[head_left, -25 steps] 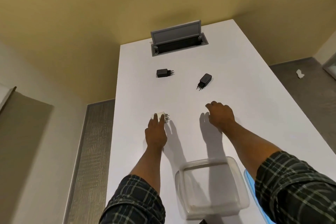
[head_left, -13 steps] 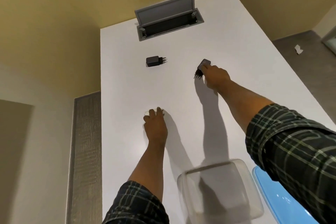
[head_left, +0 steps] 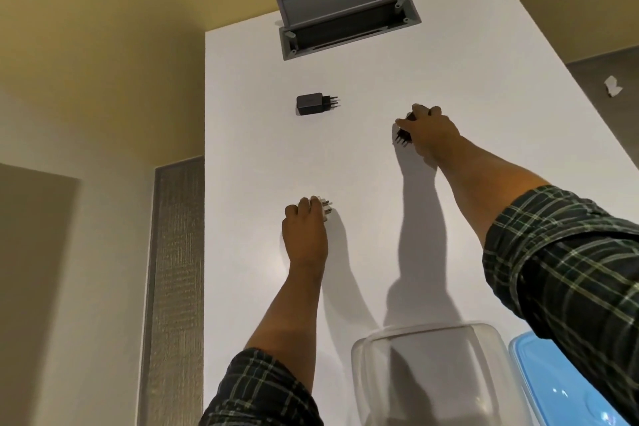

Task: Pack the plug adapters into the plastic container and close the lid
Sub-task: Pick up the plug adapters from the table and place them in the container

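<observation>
Gathering adapters, we judge, with nothing packed yet: the clear container (head_left: 428, 373) sits empty at 6 o'clock, its blue lid (head_left: 567, 387) beside it. Our left hand (head_left: 306, 235) closes on the white adapter (head_left: 326, 210), pins toward 3 o'clock. Our right hand (head_left: 427, 135) grips a black adapter (head_left: 405, 133), pins toward 7 o'clock. Farther along the desk (head_left: 259, 156), another black adapter (head_left: 313, 104) lies lengthwise toward 3 o'clock. Next: carry both back.

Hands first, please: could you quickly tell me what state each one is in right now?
Left hand: closed on the white plug adapter, on the table.
Right hand: closed on a black plug adapter, prongs showing.
</observation>
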The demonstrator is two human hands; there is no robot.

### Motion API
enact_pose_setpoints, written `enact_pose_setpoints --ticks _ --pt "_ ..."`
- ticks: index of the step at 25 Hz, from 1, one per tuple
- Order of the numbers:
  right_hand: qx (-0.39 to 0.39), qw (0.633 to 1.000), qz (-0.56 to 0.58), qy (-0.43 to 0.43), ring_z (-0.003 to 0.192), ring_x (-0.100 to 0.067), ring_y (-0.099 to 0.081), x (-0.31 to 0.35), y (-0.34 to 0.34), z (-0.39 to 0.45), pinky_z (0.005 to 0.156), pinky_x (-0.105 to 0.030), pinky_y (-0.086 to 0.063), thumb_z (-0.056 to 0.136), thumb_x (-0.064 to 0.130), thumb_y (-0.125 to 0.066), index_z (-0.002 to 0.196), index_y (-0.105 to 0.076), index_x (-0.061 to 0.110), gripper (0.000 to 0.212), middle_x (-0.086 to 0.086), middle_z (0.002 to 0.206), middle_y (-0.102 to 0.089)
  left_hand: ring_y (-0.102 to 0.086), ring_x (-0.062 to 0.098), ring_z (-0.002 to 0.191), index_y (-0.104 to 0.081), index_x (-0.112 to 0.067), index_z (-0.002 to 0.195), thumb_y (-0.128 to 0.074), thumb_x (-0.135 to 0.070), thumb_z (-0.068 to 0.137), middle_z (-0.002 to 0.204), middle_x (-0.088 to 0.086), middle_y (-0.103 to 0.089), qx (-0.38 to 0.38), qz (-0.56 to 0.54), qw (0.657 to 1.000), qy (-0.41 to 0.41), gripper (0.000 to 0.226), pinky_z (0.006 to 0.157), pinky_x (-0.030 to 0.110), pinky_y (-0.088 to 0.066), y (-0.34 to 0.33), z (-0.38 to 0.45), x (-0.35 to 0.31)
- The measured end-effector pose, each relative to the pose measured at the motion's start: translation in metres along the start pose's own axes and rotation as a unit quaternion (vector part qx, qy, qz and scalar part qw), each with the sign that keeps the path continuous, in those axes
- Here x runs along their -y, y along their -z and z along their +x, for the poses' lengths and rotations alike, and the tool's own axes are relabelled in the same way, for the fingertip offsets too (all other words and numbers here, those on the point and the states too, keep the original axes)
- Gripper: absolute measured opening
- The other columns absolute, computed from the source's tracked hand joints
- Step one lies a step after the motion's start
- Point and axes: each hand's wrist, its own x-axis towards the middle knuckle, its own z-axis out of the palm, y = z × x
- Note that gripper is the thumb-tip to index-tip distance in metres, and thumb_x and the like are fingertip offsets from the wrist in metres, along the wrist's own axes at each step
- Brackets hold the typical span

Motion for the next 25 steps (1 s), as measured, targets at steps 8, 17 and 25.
enact_pose_setpoints --ticks 8,17,25 --pt "-0.066 0.967 -0.232 0.084 0.104 -0.032 -0.06 0.005 0.005 -0.055 0.085 -0.038 -0.044 0.092 0.015 -0.057 0.126 -0.058 0.022 0.034 -0.003 0.122 -0.06 -0.054 0.025 0.112 -0.047 -0.011 0.13 -0.056 -0.001 0.084 0.126 0.005 -0.052 0.026 0.035 0.999 -0.019 0.048 0.088 0.033 -0.048 0.0 -0.016 -0.006" --pt "-0.206 0.936 -0.234 0.167 0.067 -0.024 -0.064 0.01 0.0 -0.17 0.062 -0.032 -0.048 0.065 0.007 -0.075 0.083 -0.073 0.016 0.021 0.001 0.074 -0.068 -0.054 0.029 0.113 -0.039 -0.013 0.147 -0.048 -0.021 0.089 0.127 0.006 -0.054 -0.013 0.062 0.997 -0.038 0.06 0.102 0.045 -0.037 -0.002 -0.083 -0.008" --pt "-0.265 0.957 -0.029 0.116 0.08 -0.034 -0.061 0.034 -0.005 -0.265 0.068 -0.039 -0.047 0.089 0.021 -0.071 0.129 -0.063 0.007 0.043 -0.011 0.096 -0.067 -0.056 0.031 0.1 -0.046 -0.027 0.145 -0.049 -0.034 0.084 0.115 0.009 -0.056 -0.058 0.019 0.994 -0.085 0.061 0.085 0.039 -0.041 0.039 -0.152 -0.036"
